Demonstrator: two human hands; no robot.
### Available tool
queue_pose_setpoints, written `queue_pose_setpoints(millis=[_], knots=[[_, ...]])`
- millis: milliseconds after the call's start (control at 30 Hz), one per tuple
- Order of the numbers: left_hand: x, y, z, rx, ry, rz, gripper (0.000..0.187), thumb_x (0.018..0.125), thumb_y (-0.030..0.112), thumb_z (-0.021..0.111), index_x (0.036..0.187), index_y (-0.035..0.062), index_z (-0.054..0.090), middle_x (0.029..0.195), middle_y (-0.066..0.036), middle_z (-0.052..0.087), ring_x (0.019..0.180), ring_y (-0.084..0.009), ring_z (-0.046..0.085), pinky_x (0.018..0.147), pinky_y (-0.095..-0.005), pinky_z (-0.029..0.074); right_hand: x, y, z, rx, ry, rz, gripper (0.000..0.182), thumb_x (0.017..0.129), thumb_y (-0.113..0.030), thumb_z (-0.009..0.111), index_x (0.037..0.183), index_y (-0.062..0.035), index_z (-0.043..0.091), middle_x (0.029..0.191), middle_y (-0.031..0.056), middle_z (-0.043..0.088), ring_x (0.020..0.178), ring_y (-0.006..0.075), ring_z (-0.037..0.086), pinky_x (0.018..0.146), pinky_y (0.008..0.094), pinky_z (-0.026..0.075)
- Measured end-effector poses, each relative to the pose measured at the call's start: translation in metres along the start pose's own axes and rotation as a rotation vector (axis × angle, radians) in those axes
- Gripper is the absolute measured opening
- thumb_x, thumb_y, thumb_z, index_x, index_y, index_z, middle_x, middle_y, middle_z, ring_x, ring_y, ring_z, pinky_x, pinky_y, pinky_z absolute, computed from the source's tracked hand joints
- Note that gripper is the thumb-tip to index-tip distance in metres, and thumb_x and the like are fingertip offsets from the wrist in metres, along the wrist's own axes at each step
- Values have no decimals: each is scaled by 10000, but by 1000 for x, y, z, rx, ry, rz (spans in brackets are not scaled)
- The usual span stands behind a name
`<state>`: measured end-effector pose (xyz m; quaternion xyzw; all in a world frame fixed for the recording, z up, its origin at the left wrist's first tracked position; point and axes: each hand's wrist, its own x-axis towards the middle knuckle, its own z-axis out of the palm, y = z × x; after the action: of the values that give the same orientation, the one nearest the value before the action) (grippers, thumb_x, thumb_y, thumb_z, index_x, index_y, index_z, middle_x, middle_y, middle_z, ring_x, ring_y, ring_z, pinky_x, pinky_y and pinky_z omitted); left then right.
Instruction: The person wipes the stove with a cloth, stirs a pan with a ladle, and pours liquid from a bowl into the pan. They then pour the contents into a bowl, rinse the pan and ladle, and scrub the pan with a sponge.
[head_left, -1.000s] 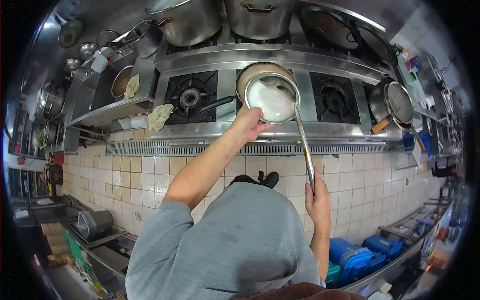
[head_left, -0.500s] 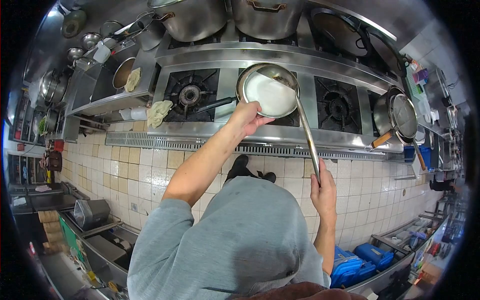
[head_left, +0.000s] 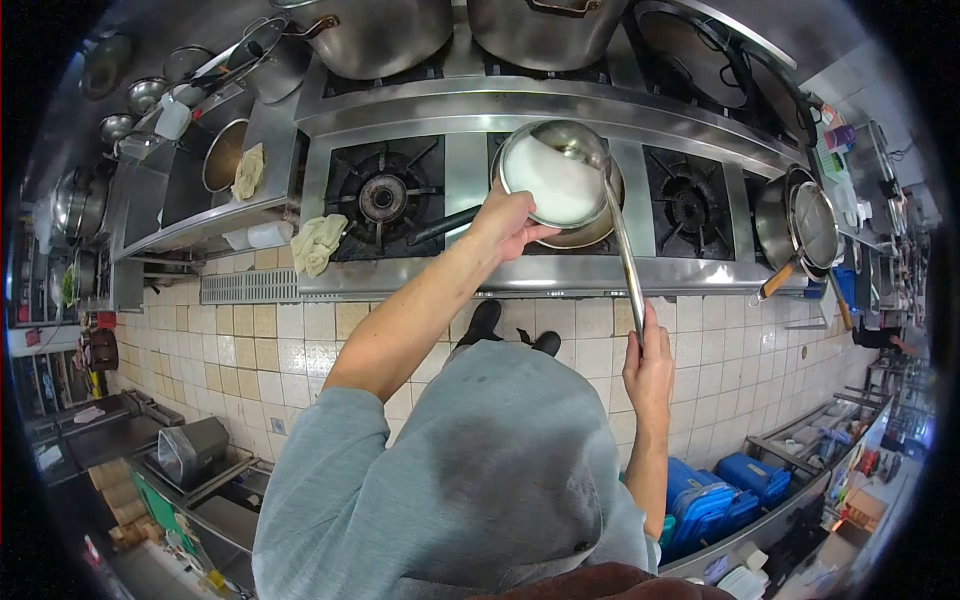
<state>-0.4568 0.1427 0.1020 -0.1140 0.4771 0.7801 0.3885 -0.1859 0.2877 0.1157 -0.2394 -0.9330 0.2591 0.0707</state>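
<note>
Stovetop (head_left: 466,176); bowl (head_left: 503,158) w/ wht contents (head_left: 555,188).

Pale tiled floor (head_left: 300,345) — a slotted metal drain (head_left: 250,287) crossing it.

the left arm (head_left: 405,315) runs from the grey sleeve (head_left: 345,430) at the lower left of the frame up to the upper middle, its elbow bent near the sleeve's edge and its forearm slanting up and to the right. the left hand (head_left: 508,225) is at the upper middle, thumb on top, fingers curled in a closed grip. the right forearm (head_left: 651,465) stands nearly upright at the lower right of centre. the right hand (head_left: 650,375) is above it, fingers pointing up and wrapped closed. the hands are well apart, the left one higher.
</note>
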Motion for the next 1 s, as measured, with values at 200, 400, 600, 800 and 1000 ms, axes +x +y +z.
queue_pose_setpoints(millis=[200,400,600,800,1000], knots=[[14,11,-10,64,-39,-15,672,813,-107,383,1448,55,237,1362,-236,430,1134,-415,589,886,-514,586,5,-12,29,13,-31,-26,539,937,-30,560,1437,-9,358,985,265,625,808,404,651,680,456,510],[24,24,-10,52,-44,-42,725,812,-131,377,1470,117,205,1395,-212,408,1152,-414,584,905,-535,574,10,-35,26,221,-203,117,424,983,-105,536,1369,-10,390,749,169,622,599,305,626,571,360,493],[39,23,-23,87,-79,-55,774,806,-136,365,1492,174,185,1420,-180,397,1194,-389,560,883,-544,580,25,-66,-11,634,-449,440,403,975,-91,522,1356,-47,401,632,21,518,491,178,516,504,301,453],[35,34,-24,111,-107,-48,754,798,-130,394,1481,125,203,1401,-208,410,1145,-404,593,882,-535,583,23,-83,-19,1028,-478,630,373,965,-49,502,1331,-76,436,591,-27,416,407,68,343,382,255,316],[28,39,-20,129,-103,-59,748,797,-121,395,1480,117,206,1397,-213,415,1133,-405,599,881,-530,580,15,-87,-21,1075,-427,660,371,956,-36,507,1323,-64,461,611,-23,431,403,68,339,379,250,318]])
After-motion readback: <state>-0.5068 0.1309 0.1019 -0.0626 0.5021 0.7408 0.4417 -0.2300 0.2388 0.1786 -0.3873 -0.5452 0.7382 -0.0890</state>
